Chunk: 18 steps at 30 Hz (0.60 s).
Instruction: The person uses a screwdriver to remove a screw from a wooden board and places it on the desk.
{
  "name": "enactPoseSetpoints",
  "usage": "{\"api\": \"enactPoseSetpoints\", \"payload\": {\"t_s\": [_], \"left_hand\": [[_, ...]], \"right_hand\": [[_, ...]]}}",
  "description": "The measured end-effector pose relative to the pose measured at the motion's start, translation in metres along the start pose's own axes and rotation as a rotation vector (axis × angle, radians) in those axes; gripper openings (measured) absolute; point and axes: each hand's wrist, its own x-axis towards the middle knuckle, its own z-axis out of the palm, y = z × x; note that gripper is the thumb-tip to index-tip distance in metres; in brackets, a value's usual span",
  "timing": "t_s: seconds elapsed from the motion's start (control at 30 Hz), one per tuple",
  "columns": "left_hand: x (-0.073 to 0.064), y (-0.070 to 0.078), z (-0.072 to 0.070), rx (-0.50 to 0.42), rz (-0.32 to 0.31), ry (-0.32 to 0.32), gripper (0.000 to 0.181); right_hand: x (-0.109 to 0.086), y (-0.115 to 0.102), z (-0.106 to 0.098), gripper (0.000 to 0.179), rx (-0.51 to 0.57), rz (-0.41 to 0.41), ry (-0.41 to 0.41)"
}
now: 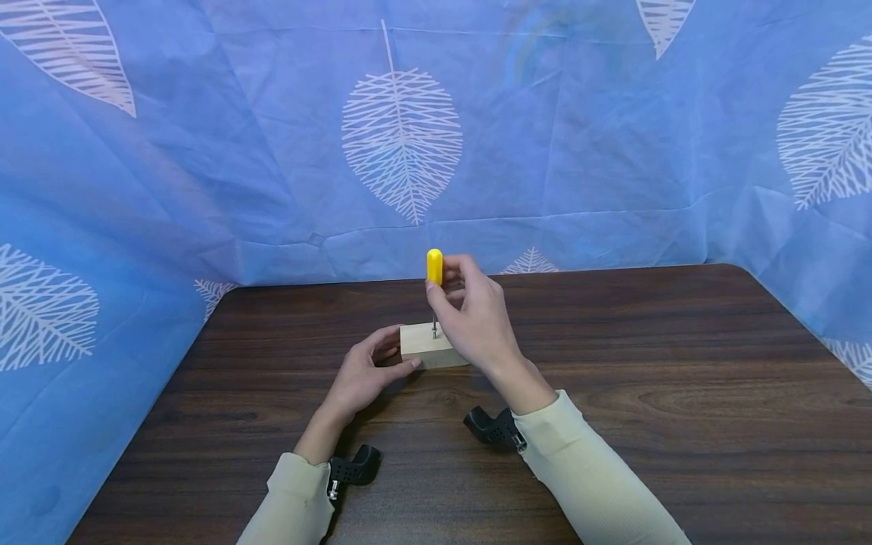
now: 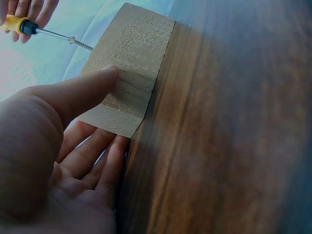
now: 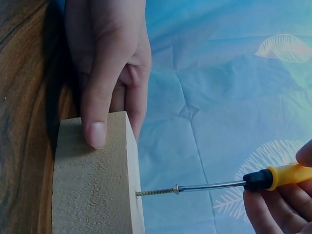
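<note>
A pale wooden block (image 1: 425, 350) lies on the dark table. My left hand (image 1: 361, 375) grips its left end, the thumb on the near face and the fingers behind. A screw (image 3: 158, 192) stands upright in the block's top, with much of its thread showing above the wood. My right hand (image 1: 480, 318) holds a screwdriver by its yellow handle (image 1: 434, 266), between thumb and fingers. The screwdriver's metal shaft (image 3: 212, 186) points down, and its tip meets the screw head. In the left wrist view the left thumb (image 2: 92, 87) presses on the block's rough face.
The dark wood-grain table (image 1: 647, 378) extends around the block on all sides. Behind it hangs a blue cloth (image 1: 579, 151) with white leaf prints. A black wrist device (image 1: 354, 465) is on the left wrist, another black device (image 1: 490, 426) on the right.
</note>
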Motion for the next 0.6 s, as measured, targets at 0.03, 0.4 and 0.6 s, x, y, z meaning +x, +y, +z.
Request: {"api": "enactPoseSetpoints", "payload": {"t_s": [0.03, 0.4, 0.6], "left_hand": [[-0.0001, 0.0001, 0.0, -0.001, 0.001, 0.0, 0.065], [-0.0008, 0.001, 0.0003, 0.003, 0.0, -0.001, 0.066], [-0.0007, 0.0011, -0.0002, -0.001, 0.009, -0.002, 0.065]], "right_hand": [[0.0001, 0.0001, 0.0002, 0.032, 0.005, 0.0, -0.003], [-0.0003, -0.0002, 0.0012, 0.03, 0.013, 0.012, -0.002], [0.0006, 0.0008, 0.0013, 0.027, 0.027, 0.016, -0.001]]}}
